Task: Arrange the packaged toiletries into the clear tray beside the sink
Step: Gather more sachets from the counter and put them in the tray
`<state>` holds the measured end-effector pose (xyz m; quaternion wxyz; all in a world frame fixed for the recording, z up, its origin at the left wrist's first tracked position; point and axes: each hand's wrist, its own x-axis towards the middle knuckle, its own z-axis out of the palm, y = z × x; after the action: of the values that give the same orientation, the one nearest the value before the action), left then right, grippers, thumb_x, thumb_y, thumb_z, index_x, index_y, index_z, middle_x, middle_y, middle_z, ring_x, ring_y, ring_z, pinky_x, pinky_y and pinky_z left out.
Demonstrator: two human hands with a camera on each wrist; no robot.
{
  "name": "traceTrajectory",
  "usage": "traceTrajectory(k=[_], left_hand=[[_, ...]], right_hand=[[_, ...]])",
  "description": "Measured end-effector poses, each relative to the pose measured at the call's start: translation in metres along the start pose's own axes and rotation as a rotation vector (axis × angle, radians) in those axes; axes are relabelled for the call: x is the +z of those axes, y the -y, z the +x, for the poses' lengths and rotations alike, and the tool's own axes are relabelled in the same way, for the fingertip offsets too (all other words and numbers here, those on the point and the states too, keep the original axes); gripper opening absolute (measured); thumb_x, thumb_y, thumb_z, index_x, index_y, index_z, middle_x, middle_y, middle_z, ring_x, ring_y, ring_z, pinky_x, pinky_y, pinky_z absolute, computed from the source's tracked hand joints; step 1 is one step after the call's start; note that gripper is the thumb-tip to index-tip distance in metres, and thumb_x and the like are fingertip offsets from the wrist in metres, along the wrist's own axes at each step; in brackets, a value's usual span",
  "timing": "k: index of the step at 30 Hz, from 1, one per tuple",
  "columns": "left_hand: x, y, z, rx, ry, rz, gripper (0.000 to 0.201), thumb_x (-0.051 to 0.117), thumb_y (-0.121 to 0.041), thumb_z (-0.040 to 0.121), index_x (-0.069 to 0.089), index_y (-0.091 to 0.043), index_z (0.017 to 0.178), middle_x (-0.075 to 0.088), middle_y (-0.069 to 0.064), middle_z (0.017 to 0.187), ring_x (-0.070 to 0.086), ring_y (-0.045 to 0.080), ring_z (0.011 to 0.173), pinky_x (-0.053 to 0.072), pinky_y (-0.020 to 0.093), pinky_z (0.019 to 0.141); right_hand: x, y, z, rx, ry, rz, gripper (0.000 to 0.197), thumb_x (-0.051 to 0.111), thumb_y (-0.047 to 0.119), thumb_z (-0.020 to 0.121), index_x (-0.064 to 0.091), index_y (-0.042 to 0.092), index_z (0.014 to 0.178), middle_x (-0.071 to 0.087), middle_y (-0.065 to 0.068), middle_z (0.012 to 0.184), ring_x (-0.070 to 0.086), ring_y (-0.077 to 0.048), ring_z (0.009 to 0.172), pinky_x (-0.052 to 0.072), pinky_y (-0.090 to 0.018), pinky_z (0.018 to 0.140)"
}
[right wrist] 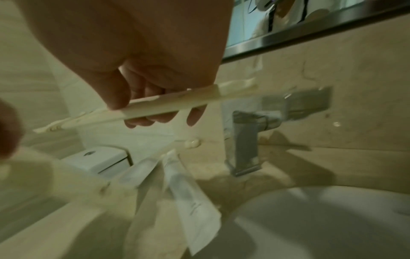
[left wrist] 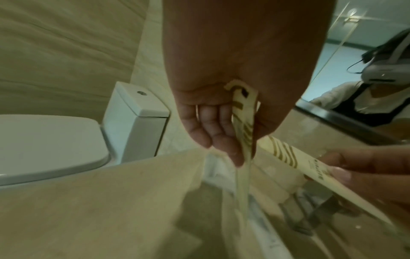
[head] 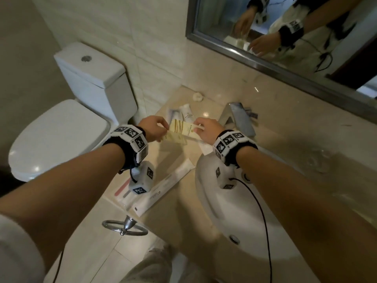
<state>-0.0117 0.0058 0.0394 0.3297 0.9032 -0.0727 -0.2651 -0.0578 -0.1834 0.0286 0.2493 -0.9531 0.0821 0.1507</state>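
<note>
My left hand (head: 163,127) pinches a flat cream packet with gold stripes (head: 175,138), seen edge-on in the left wrist view (left wrist: 244,131). My right hand (head: 196,127) pinches a second cream and gold packet (head: 183,127) by its end; thumb and fingers clamp it in the right wrist view (right wrist: 166,105). Both packets hang just above the counter, overlapping. Under them lie white packaged tubes (head: 188,115), apparently inside the clear tray (head: 169,113), whose walls are hard to make out.
Long white packets (head: 163,186) and a pink-handled packaged item (head: 122,186) lie on the beige counter near its front edge. The white sink (head: 224,211) is to the right, the steel faucet (head: 238,119) behind it. A toilet (head: 61,135) stands at left, a towel ring (head: 124,227) below.
</note>
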Motion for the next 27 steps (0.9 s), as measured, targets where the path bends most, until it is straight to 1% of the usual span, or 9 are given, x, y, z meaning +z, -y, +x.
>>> traceTrajectory(k=[2,5,8,11,13,16,18,23,27], left_hand=[[-0.001,-0.018,-0.004,-0.017,0.072,0.045,0.015,0.055,-0.012,0.085,0.069,-0.009,0.082,0.065,0.009,0.071,0.054,0.015,0.057,0.048,0.026,0.065],[-0.004,-0.04,-0.01,-0.059,0.133,0.125,0.015,0.06,-0.011,0.084,0.071,-0.002,0.079,0.065,0.009,0.07,0.052,0.018,0.059,0.045,0.024,0.057],[0.0,-0.065,-0.015,-0.068,0.155,0.166,0.022,0.056,-0.017,0.088,0.064,-0.007,0.069,0.063,0.005,0.066,0.053,0.013,0.052,0.043,0.022,0.053],[0.016,-0.092,-0.017,-0.022,0.192,0.096,0.033,0.049,-0.034,0.093,0.064,-0.01,0.075,0.063,0.004,0.067,0.056,0.013,0.055,0.046,0.023,0.058],[0.029,-0.109,-0.018,0.02,0.204,0.024,0.035,0.048,-0.037,0.094,0.063,-0.009,0.078,0.063,0.005,0.07,0.058,0.016,0.06,0.049,0.024,0.063],[0.05,-0.134,-0.019,0.118,0.195,0.033,0.021,0.057,-0.027,0.09,0.064,-0.007,0.088,0.062,0.003,0.069,0.058,0.014,0.062,0.048,0.024,0.062],[0.066,-0.152,-0.021,0.164,0.205,0.029,0.015,0.06,-0.022,0.088,0.064,-0.007,0.089,0.063,0.003,0.07,0.058,0.013,0.062,0.048,0.023,0.063],[0.101,-0.188,-0.03,0.223,0.242,0.303,0.021,0.056,-0.009,0.087,0.06,-0.006,0.068,0.06,-0.001,0.045,0.056,0.008,0.041,0.044,0.022,0.055],[0.118,-0.205,-0.039,0.151,0.412,0.432,0.021,0.053,-0.013,0.092,0.054,-0.009,0.071,0.054,0.005,0.065,0.05,0.014,0.052,0.038,0.02,0.053]], right_hand=[[-0.014,-0.01,-0.009,0.005,-0.039,0.037,0.022,0.048,0.025,0.094,0.057,0.016,0.111,0.065,-0.012,0.115,0.062,-0.032,0.096,0.054,-0.038,0.082],[-0.027,-0.021,-0.022,0.014,-0.057,0.061,0.021,0.048,0.026,0.093,0.058,0.016,0.108,0.066,-0.014,0.111,0.063,-0.033,0.094,0.054,-0.042,0.083],[-0.038,-0.033,-0.037,0.018,-0.087,0.051,0.025,0.048,0.029,0.093,0.059,0.019,0.113,0.066,-0.011,0.11,0.062,-0.031,0.096,0.053,-0.038,0.083],[-0.051,-0.048,-0.055,0.032,-0.121,0.025,0.026,0.047,0.029,0.095,0.061,0.018,0.114,0.062,-0.004,0.1,0.059,-0.024,0.091,0.047,-0.027,0.071],[-0.059,-0.06,-0.067,0.052,-0.16,0.023,0.026,0.047,0.029,0.095,0.063,0.019,0.113,0.064,-0.005,0.104,0.06,-0.025,0.094,0.048,-0.028,0.077],[-0.071,-0.08,-0.088,0.084,-0.204,0.065,0.024,0.047,0.03,0.094,0.065,0.022,0.108,0.064,-0.01,0.113,0.06,-0.029,0.1,0.049,-0.033,0.086],[-0.08,-0.098,-0.106,0.108,-0.234,0.092,0.026,0.047,0.029,0.095,0.065,0.022,0.112,0.064,-0.008,0.116,0.06,-0.027,0.101,0.045,-0.027,0.08],[-0.091,-0.148,-0.148,0.196,-0.241,0.071,0.025,0.046,0.028,0.096,0.064,0.021,0.112,0.067,-0.005,0.111,0.062,-0.021,0.092,0.046,-0.026,0.072],[-0.093,-0.181,-0.178,0.267,-0.269,0.072,0.024,0.045,0.028,0.096,0.065,0.021,0.109,0.069,-0.005,0.107,0.059,-0.019,0.081,0.051,-0.03,0.073]])
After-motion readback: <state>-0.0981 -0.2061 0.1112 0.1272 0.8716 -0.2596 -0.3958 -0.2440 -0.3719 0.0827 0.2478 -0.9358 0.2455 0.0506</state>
